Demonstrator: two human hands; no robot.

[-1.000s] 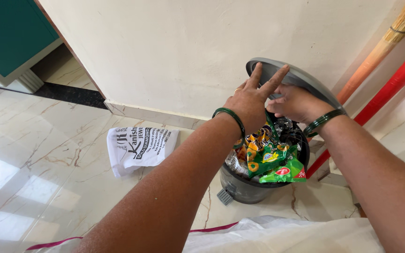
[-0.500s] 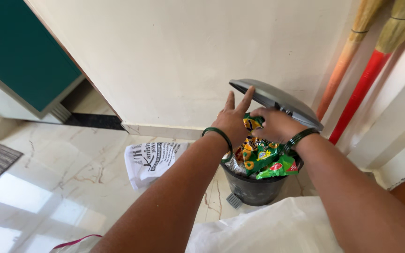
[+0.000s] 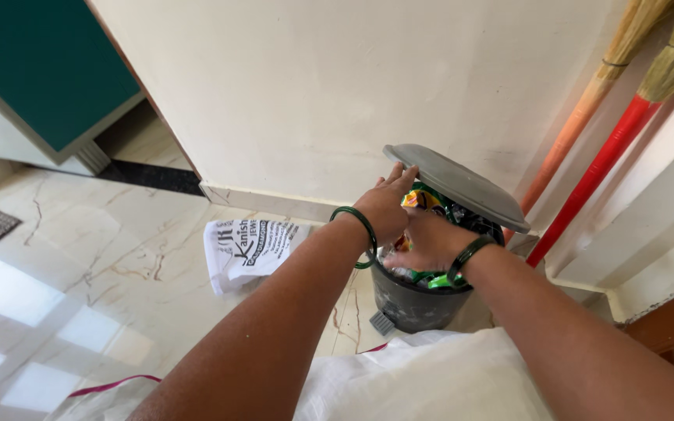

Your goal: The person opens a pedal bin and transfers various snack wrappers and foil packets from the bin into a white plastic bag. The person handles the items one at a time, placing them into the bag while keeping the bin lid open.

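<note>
Here the left hand [image 3: 384, 209] is spread nearly flat, fingertips touching the rim of the grey lid [image 3: 462, 185], which stands tilted half-raised over the dark pedal bin [image 3: 411, 300] by the wall. The right hand [image 3: 429, 240] reaches inside the bin's mouth with fingers curled down onto the bright snack wrappers [image 3: 424, 200] (whether it actually grips one I cannot tell). A printed white bag [image 3: 247, 248] lies on the marble floor [image 3: 79, 281] just left of the bin, and two brooms [image 3: 602, 148] lean beside it.
</note>
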